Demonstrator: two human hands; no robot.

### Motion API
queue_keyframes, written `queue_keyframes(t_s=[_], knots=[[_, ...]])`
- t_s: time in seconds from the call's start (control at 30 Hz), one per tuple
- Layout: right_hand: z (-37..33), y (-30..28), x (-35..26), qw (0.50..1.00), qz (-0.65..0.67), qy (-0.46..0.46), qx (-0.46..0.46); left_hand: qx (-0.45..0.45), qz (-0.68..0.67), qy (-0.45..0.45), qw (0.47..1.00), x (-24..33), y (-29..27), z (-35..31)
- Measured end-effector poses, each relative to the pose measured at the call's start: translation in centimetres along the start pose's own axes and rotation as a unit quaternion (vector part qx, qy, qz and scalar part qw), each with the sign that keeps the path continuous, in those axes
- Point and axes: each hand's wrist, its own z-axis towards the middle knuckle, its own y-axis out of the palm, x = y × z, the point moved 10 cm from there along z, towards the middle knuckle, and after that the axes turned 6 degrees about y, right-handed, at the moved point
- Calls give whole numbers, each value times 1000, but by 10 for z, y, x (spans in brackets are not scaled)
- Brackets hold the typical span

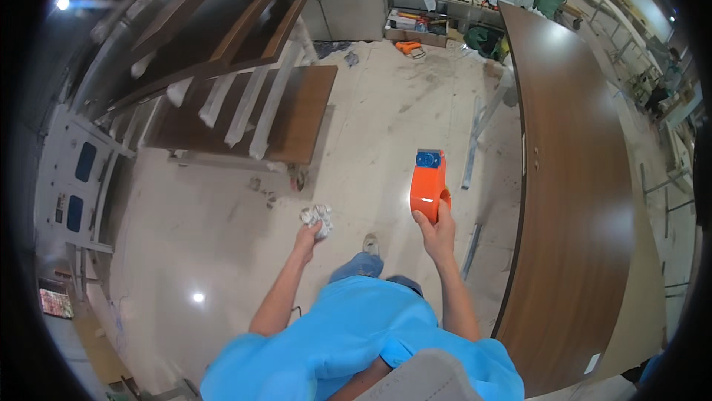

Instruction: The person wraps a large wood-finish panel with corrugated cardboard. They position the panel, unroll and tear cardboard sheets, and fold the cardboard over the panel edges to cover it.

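The orange tape dispenser [426, 187] juts forward from the right hand [438, 235], which grips its near end to the left of the long brown panel [571, 179], while the left hand [306, 240], well apart from it, clasps a crumpled white wad [319, 216] over the floor [378, 134]

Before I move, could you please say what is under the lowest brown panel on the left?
A wheel and a pale rail show below its near edge; the panel hides anything deeper.
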Motion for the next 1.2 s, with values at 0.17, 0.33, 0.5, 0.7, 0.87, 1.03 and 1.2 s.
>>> queue_keyframes(t_s=[0.17,0.33,0.5,0.7,0.87,1.03,1.2], knots=[[95,-13,18,991,-100,23,82,-155,49,66,985,116,119,150],[194,-35,66,972,-164,49,160,-297,121,81,944,194,278,285],[336,-48,123,968,-103,139,183,-266,140,101,949,238,381,414],[558,-52,95,980,-108,104,128,-208,166,91,960,313,418,555],[755,-38,104,984,-145,94,30,-124,43,13,991,340,432,677],[932,-11,135,992,7,117,38,-100,74,32,992,397,482,833],[1066,-20,142,987,5,138,88,-125,120,41,984,493,579,972]])
